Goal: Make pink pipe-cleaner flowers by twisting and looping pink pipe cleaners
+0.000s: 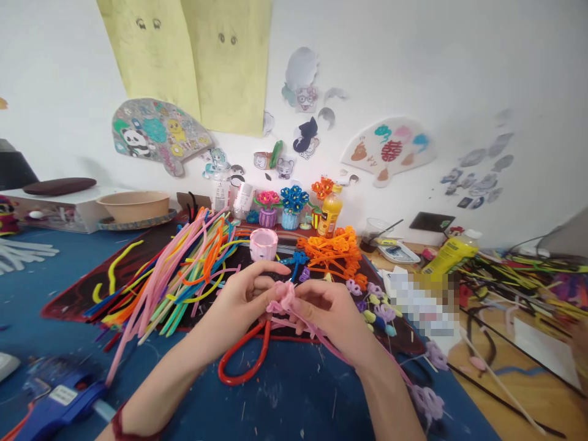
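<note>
The pink looped piece (288, 296) sits directly between the two hands' fingertips, equally near to both; the left hand (248, 298) pinches its left side with the thumb, the index finger reaching out above it; the right hand (334, 306) pinches its right side, thumb and forefinger pressed close; a pink stem (327, 344) slants from below the piece toward the right wrist, so the long axis runs down and rightward; the red loop (235, 381) lies below the left hand (its upper ends are hidden there); the right hand's curled fingers are partly covered, and whether the stem joins the piece I cannot tell.
</note>
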### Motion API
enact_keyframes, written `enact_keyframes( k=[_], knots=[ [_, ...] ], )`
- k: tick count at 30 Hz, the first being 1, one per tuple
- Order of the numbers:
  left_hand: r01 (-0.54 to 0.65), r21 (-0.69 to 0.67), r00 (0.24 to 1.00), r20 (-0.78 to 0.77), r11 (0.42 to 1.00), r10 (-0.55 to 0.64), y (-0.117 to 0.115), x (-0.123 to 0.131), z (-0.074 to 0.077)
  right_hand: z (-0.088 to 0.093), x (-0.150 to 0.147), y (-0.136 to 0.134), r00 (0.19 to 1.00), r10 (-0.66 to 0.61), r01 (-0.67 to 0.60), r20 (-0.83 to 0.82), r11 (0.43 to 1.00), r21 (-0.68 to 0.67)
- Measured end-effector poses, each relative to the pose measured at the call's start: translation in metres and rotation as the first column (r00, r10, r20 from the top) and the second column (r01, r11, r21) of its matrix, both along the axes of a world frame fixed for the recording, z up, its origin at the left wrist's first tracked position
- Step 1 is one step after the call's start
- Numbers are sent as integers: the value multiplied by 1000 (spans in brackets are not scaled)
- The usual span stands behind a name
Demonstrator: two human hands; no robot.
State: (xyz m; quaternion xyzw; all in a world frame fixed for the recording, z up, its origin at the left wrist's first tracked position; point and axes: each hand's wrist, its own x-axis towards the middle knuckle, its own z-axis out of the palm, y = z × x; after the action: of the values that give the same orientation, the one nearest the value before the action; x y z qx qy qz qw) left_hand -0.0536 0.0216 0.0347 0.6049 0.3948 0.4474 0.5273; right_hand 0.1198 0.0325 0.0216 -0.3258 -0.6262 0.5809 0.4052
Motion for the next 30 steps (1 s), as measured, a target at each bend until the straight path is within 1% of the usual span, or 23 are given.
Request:
enact_keyframes(
  k=[3,5,7,8,9,10,11,13,15,17,20,23,26,30],
  knots=[
    [-37,54,997,-70,998,41,1,0,-1,1,-3,-3,1000,19,-20,-15,997,-78],
    [-106,141,983,-135,984,125,1,-2,0,0,-4,-3,1000,-7,5,-23,995,-96],
    [-196,290,947,-194,937,258,0,-5,3,0,-4,-3,998,-39,35,-39,993,-110],
    [-215,381,924,-218,899,314,0,-7,6,0,-3,-2,998,-51,45,-42,992,-120],
    [-210,473,902,-243,855,356,-1,-9,8,1,-2,-2,998,-57,52,-36,990,-131],
    [-152,565,894,-273,811,357,-2,-11,11,1,-1,-2,998,-57,54,-19,989,-138],
    [-51,623,899,-313,780,308,-3,-13,13,2,0,-2,998,-55,55,4,989,-138],
    [103,691,889,-386,716,245,-5,-15,15,3,3,-2,998,-43,49,51,992,-119],
    [191,716,863,-449,672,234,-5,-15,16,3,5,-2,997,-18,25,81,996,-84],
    [245,724,828,-502,645,248,-5,-15,16,2,6,-1,995,2,4,101,998,-57],
    [316,704,790,-567,637,234,-5,-17,16,1,7,-1,989,10,-4,146,999,-40],
    [354,667,780,-597,655,187,-5,-19,16,0,7,-1,982,34,-28,186,999,-37],
    [369,647,781,-605,667,156,-6,-20,16,1,8,-2,975,65,-62,215,998,-22],
    [358,628,783,-605,691,145,-7,-20,18,3,9,-4,968,75,-84,238,996,25]
  ],
)
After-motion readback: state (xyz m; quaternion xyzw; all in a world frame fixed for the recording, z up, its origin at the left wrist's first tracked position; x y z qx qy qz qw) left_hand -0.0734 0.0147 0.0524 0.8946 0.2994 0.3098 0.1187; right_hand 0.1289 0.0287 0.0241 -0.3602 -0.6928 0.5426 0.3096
